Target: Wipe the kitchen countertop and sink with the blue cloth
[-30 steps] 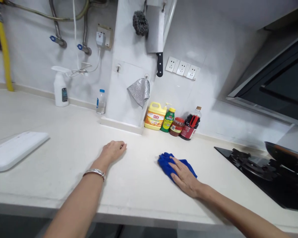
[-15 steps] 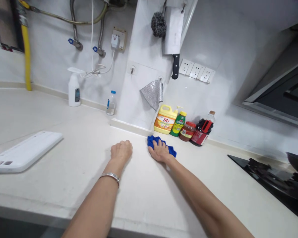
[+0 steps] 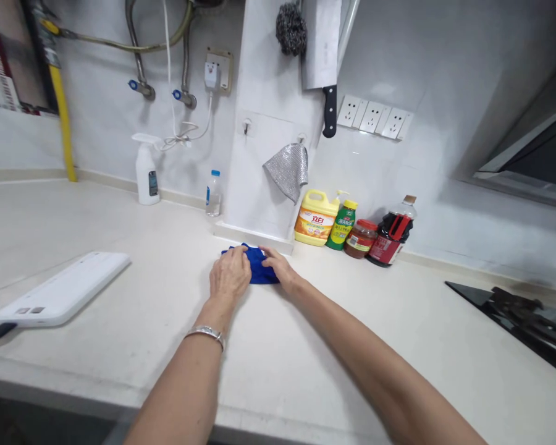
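At far left, a round yellow hose (image 3: 63,123) drops down the wall to a smooth, pale table (image 3: 120,371), where a flat white slab with rounded corners (image 3: 62,287) lies with a black cable (image 3: 0,332) at its near end. Against the wall stand a white plastic spray bottle (image 3: 144,179) and a small clear bottle with a blue cap (image 3: 214,198).

At center, the left hand (image 3: 229,272), a shiny metal bangle (image 3: 206,332) on its wrist, bends its fingers over the left part of a soft, rumpled, deep-blue cloth (image 3: 259,269); whether that grip pinches the fabric cannot be told. The cloth lies on the table near the foot of the jutting white wall. The right hand (image 3: 282,269) meets its right side, fingers parted.

Work with the cloth appears to be under way and unfinished, both hands being on it; how much of the table it has covered, and how much is left, does not show.

Above hang a glinting silver mesh cloth (image 3: 288,170), a coarse wire scouring ball (image 3: 291,29) and a broad steel cleaver (image 3: 322,49). Farther right, a yellow plastic jug (image 3: 315,219), a green bottle (image 3: 343,225), a squat red-lidded jar (image 3: 360,240) and a dark-filled bottle (image 3: 391,235) stand in a row, well short of a glossy black hob (image 3: 475,295).
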Demonstrator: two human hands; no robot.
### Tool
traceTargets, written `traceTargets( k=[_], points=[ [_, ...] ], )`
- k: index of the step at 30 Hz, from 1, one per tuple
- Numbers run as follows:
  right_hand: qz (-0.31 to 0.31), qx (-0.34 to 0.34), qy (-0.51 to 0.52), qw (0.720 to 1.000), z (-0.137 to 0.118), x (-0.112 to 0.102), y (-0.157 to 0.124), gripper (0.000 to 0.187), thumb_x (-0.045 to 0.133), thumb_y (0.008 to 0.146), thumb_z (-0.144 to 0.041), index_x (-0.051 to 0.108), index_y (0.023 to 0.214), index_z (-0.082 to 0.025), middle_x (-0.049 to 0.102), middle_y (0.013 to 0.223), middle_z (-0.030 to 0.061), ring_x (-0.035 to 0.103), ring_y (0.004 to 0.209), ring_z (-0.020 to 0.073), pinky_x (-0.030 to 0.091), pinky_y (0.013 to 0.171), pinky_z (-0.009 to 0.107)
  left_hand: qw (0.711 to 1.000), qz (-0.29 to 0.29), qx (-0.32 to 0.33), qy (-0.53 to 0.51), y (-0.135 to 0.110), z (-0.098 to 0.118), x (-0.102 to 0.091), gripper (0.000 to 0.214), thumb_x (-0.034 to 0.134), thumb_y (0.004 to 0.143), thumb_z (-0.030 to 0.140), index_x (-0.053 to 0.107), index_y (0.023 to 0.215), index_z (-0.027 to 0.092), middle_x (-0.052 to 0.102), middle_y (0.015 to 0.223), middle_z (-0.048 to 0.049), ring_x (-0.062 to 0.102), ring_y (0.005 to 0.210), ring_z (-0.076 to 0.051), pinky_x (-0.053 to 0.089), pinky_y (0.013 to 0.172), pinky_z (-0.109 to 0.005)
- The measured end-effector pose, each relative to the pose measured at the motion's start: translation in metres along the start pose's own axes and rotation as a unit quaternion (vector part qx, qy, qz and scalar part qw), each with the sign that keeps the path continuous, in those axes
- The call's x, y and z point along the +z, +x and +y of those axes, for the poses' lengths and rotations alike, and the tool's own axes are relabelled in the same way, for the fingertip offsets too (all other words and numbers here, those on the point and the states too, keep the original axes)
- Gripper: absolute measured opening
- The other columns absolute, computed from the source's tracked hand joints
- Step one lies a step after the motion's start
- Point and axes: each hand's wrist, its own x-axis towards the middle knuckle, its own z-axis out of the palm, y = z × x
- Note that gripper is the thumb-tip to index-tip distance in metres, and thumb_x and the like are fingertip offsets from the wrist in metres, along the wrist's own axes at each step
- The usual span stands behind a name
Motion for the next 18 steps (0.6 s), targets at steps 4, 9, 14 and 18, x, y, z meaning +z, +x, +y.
traceTargets(
  k=[4, 9, 14, 18],
  points=[
    [0.108, -0.018, 0.062, 0.992, 0.008, -0.014, -0.08, 0.044, 0.035, 0.075, -0.011, 0.065, 0.107, -0.016, 0.071, 0.113, 0.0085, 0.064, 0.107, 0.0189, 0.049, 0.095, 0.033, 0.994, -0.059, 0.087, -0.003, 0.0, -0.009, 0.012, 0.049, 0.035, 0.097, 0.036, 0.049, 0.142, 0.024, 0.049, 0.151, -0.0073, 0.043, 0.139, -0.024, 0.031, 0.117, -0.042],
    [-0.075, -0.291, 0.041, 0.953, -0.021, 0.001, -0.183, 0.026, 0.044, 0.075, -0.013, 0.061, 0.092, -0.021, 0.072, 0.099, 0.005, 0.064, 0.094, 0.0185, 0.05, 0.089, 0.035, 0.973, -0.149, 0.137, 0.108, -0.006, -0.001, 0.017, 0.052, 0.044, 0.093, 0.048, 0.053, 0.141, 0.032, 0.053, 0.148, -0.0058, 0.041, 0.137, -0.03, 0.024, 0.117, -0.048],
    [-0.062, -0.411, -0.079, 0.906, -0.043, 0.021, -0.2, 0.036, 0.051, 0.076, -0.022, 0.058, 0.111, -0.021, 0.069, 0.108, 0.0081, 0.059, 0.094, 0.0227, 0.051, 0.08, 0.037, 0.972, -0.112, 0.133, 0.156, -0.019, 0.017, 0.01, 0.053, 0.046, 0.09, 0.059, 0.065, 0.129, 0.03, 0.062, 0.123, -0.0151, 0.051, 0.116, -0.036, 0.038, 0.099, -0.049],
    [-0.061, -0.384, 0.048, 0.92, -0.041, 0.021, -0.19, 0.04, 0.055, 0.073, -0.022, 0.06, 0.113, -0.021, 0.069, 0.112, 0.0063, 0.061, 0.103, 0.0199, 0.05, 0.092, 0.036, 0.968, -0.134, 0.133, 0.164, -0.017, 0.013, 0.007, 0.048, 0.043, 0.093, 0.056, 0.062, 0.132, 0.036, 0.055, 0.14, -0.0095, 0.044, 0.13, -0.033, 0.03, 0.111, -0.049]
  ],
)
